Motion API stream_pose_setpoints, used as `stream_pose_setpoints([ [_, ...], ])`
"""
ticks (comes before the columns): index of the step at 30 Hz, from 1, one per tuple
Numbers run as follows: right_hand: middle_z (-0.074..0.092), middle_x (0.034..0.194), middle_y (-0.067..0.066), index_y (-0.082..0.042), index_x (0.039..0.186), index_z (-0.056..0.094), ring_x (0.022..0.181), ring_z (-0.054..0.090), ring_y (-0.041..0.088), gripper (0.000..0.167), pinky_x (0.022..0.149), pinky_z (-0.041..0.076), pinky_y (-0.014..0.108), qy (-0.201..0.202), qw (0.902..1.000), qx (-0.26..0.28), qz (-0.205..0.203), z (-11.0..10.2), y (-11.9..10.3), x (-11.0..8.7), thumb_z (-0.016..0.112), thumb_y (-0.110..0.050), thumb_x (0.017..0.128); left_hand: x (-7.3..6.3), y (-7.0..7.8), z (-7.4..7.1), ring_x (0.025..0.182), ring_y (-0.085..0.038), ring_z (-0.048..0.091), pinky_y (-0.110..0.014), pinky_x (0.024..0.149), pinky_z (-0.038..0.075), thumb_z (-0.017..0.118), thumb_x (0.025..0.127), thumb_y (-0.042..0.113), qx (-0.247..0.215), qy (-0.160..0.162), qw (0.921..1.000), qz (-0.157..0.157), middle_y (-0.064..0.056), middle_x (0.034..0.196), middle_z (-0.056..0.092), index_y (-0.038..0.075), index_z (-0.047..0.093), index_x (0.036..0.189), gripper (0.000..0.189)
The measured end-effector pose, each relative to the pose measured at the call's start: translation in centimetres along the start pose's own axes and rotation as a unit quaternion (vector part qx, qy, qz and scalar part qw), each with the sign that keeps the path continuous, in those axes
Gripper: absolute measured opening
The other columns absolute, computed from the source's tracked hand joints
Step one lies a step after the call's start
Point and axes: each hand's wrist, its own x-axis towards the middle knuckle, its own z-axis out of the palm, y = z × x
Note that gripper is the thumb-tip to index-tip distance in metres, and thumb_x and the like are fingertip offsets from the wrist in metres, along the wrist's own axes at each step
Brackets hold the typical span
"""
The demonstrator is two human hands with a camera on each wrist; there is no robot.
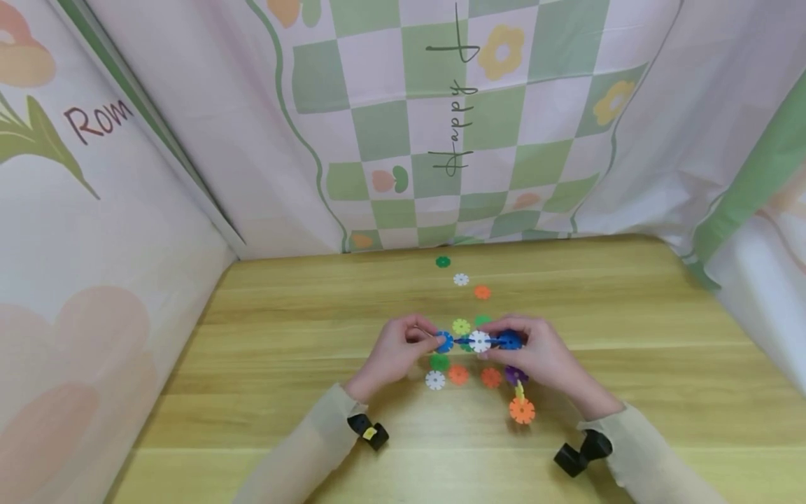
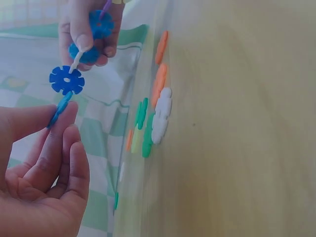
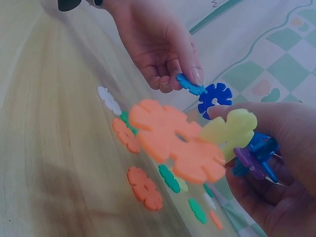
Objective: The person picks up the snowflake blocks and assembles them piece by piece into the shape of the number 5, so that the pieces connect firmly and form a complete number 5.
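Between the hands, held above the table, runs a chain of slotted plastic snowflake discs. My left hand (image 1: 393, 350) pinches the light blue disc (image 1: 444, 341) at its left end between thumb and fingers. That disc meets a dark blue disc (image 2: 66, 80), which joins a white disc (image 1: 480, 341). My right hand (image 1: 538, 350) grips the chain around the white disc and a blue disc (image 1: 510, 340). From the right part hang a purple disc (image 1: 516, 375), a yellow disc (image 3: 234, 128) and an orange disc (image 3: 173, 140). The right palm partly hides the blue pieces in the right wrist view.
Loose discs lie on the wooden table (image 1: 283, 413) under and around the hands, among them a white one (image 1: 435, 380) and orange ones (image 1: 491, 378). Farther back lie a green (image 1: 443, 262), a white (image 1: 461, 279) and an orange disc (image 1: 482, 292). Patterned curtains (image 1: 378, 133) border the table.
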Motion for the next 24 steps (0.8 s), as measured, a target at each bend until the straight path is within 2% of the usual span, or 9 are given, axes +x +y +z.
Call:
stream_pose_setpoints([
  [6, 0.067, 0.085, 0.015, -0.006, 0.121, 0.071, 0.05, 0.061, 0.026, 0.043, 0.041, 0.052, 0.036, -0.001, 1.0, -0.002, 0.0, 0.07, 0.07, 0.03, 0.086, -0.017, 0.083, -0.14, 0.25, 0.15, 0.081, -0.037, 0.069, -0.028, 0.068, 0.051, 0.075, 0.095, 0.018, -0.004, 0.004, 1.0, 0.004, -0.006, 0.082, 0.073, 0.008, 0.069, 0.098, 0.012],
  [14, 0.067, 0.092, 0.014, -0.009, 0.12, 0.073, 0.05, 0.062, 0.026, 0.04, 0.041, 0.052, 0.036, 0.003, 1.0, -0.001, 0.0, 0.14, 0.39, 0.11, 0.086, -0.02, 0.084, -0.23, 0.45, 0.3, 0.081, -0.038, 0.069, -0.026, 0.068, 0.051, 0.075, 0.095, 0.016, -0.013, 0.004, 0.9999, 0.008, -0.002, 0.081, 0.073, 0.008, 0.069, 0.098, 0.011],
  [22, 0.068, 0.103, 0.01, -0.013, 0.116, 0.075, 0.051, 0.063, 0.025, 0.038, 0.042, 0.054, 0.037, 0.019, 0.9992, -0.021, -0.027, 0.48, 0.49, 0.2, 0.088, -0.021, 0.082, -0.25, 0.21, 0.3, 0.08, -0.043, 0.066, -0.023, 0.063, 0.048, 0.073, 0.096, 0.012, -0.022, 0.0, 0.9997, 0.013, -0.013, 0.083, 0.073, 0.003, 0.068, 0.097, 0.011],
  [24, 0.069, 0.105, 0.01, -0.013, 0.115, 0.076, 0.051, 0.062, 0.024, 0.037, 0.042, 0.054, 0.037, 0.021, 0.9989, -0.026, -0.033, 0.6, 0.5, 0.22, 0.088, -0.021, 0.081, -0.28, 0.18, 0.3, 0.079, -0.043, 0.066, -0.023, 0.063, 0.048, 0.073, 0.096, 0.012, -0.019, 0.0, 0.9997, 0.013, -0.012, 0.083, 0.073, 0.003, 0.068, 0.096, 0.009],
])
